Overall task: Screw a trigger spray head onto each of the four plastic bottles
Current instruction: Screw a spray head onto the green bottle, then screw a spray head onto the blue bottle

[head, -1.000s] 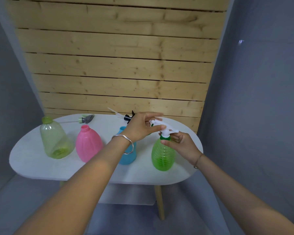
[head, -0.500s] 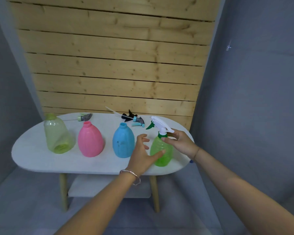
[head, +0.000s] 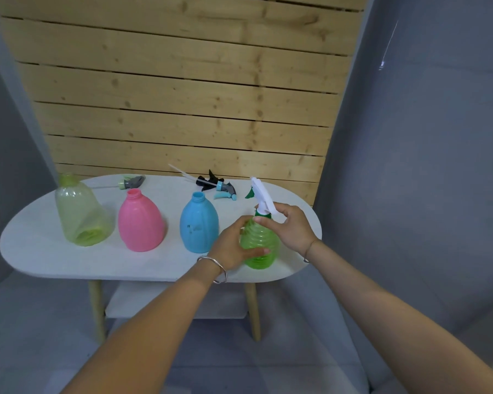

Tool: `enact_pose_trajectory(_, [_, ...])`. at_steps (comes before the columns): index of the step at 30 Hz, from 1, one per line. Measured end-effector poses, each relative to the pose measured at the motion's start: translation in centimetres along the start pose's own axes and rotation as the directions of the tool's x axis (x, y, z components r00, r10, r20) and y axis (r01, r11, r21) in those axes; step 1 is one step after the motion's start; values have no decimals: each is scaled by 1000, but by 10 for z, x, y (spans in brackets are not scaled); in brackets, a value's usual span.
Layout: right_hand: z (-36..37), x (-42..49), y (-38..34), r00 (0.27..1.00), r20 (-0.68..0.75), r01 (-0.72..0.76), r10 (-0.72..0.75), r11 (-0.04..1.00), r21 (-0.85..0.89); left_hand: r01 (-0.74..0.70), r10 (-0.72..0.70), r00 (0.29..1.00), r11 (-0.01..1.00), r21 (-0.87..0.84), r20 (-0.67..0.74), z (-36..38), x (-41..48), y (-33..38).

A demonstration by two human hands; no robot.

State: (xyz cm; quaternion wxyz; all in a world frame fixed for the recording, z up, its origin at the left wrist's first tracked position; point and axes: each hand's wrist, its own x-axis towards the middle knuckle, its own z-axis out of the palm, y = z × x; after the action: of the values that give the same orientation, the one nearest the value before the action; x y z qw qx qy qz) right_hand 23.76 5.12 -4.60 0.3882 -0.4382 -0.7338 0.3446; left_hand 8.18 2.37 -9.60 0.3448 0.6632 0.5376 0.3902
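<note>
A ribbed green bottle (head: 261,241) stands near the right end of the white oval table (head: 40,251), with a white trigger spray head (head: 262,196) on its neck. My left hand (head: 232,244) wraps the bottle's body. My right hand (head: 292,224) pinches the green collar under the spray head. To the left stand a blue bottle (head: 199,223), a pink bottle (head: 141,221) and a pale yellow-green bottle (head: 80,213); the blue and pink necks are bare. Loose spray heads lie at the back: a black and light-blue pair (head: 215,186) and a grey one (head: 133,182).
A wooden slat wall rises right behind the table. Grey walls close in on both sides, the right one next to the table's end. A lower shelf (head: 177,301) sits between the wooden legs. The green bottle stands close to the table's front right edge.
My left hand dropped from the spray head's top to the green bottle's body and closed on it. My right hand stays at the collar. The view has pulled back from the table.
</note>
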Motion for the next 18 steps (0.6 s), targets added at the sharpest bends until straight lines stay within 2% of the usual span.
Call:
enact_pose_trajectory(4, [7, -1, 2, 999, -46, 13, -12, 1000, 14, 0, 1, 997, 1000, -11, 74, -4, -1, 3])
enact_pose_trajectory(7, [10, 1, 5, 1000, -1, -13, 13, 997, 75, -43, 33, 997, 989, 141, 70, -11, -6, 6])
enact_pose_trajectory(9, [11, -2, 12, 998, 56, -33, 27, 994, 102, -65, 78, 996, 966, 249, -42, -16, -16, 8])
enact_pose_trajectory(11, [14, -5, 22, 993, 102, -69, 55, 987, 143, -126, 207, 951, 938, 323, -231, -27, -28, 9])
enact_pose_trajectory(13, [19, -6, 31, 993, 100, -85, 67, 977, 194, -184, 366, 819, 897, 403, -441, -45, -35, 7])
enact_pose_trajectory(14, [21, -6, 32, 994, 92, -84, 66, 976, 201, -178, 394, 753, 893, 413, -527, -54, -37, 5])
enact_pose_trajectory(15, [25, -3, 31, 994, 88, -81, 64, 976, 200, -143, 374, 718, 904, 402, -586, -64, -37, 2])
enact_pose_trajectory(16, [27, 0, 30, 994, 86, -82, 66, 977, 196, -89, 320, 724, 922, 377, -611, -72, -36, -2])
enact_pose_trajectory(18, [32, 8, 27, 993, 83, -97, 82, 976, 193, 25, 165, 804, 950, 310, -571, -81, -32, -14])
